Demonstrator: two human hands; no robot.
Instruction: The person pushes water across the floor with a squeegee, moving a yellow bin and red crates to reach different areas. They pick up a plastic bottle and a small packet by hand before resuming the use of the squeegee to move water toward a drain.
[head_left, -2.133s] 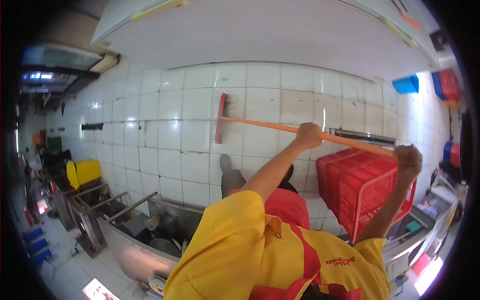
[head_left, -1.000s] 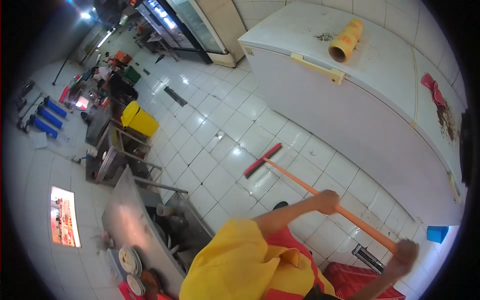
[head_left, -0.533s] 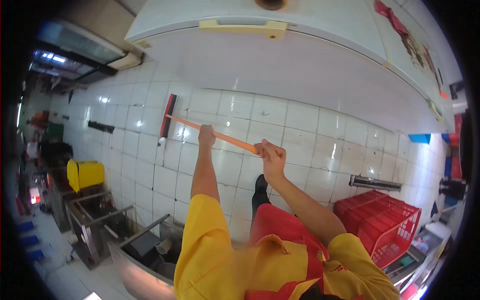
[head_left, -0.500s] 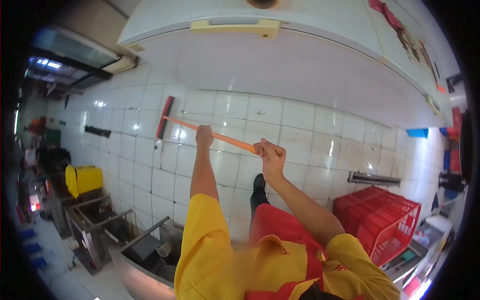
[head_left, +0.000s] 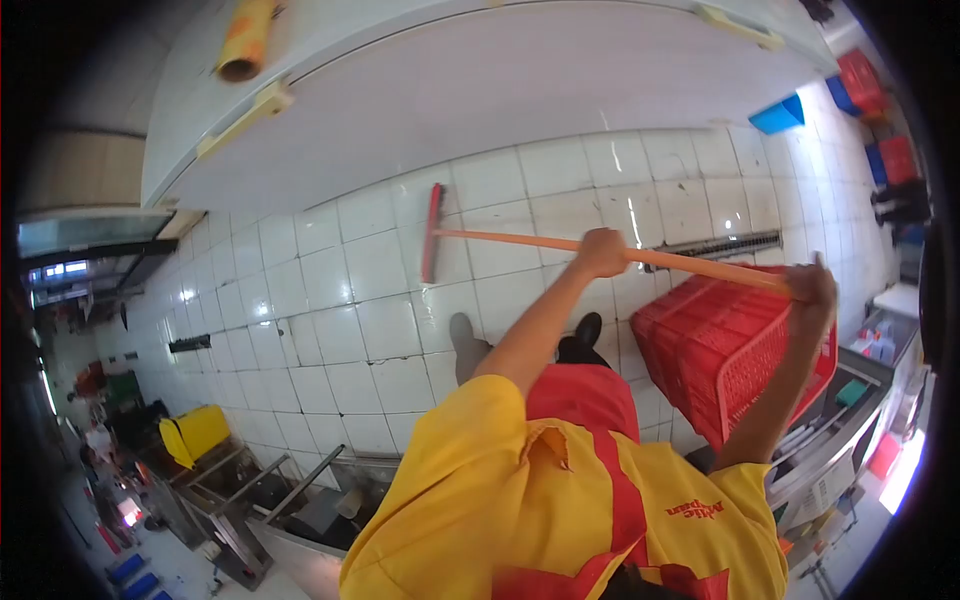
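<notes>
A floor squeegee with a long orange handle and a red head lies slanted across the view, its head on the white tiles. My left hand is wrapped round the middle of the handle. Farther right, my right hand grips the handle's end, above a red plastic crate. The fingers of the right hand are partly blurred. Below the squeegee, both my shoes show on the tiled floor.
A long white chest cabinet borders the floor ahead, with a yellow roll on top. Drain grates cross the floor. Metal frames and a yellow bin stand at the lower left. A blue object is at the upper right.
The squeegee has been drawn to the right along the floor. Both hands have moved right with it, the right hand now over the red crate. The camera view has also turned.
</notes>
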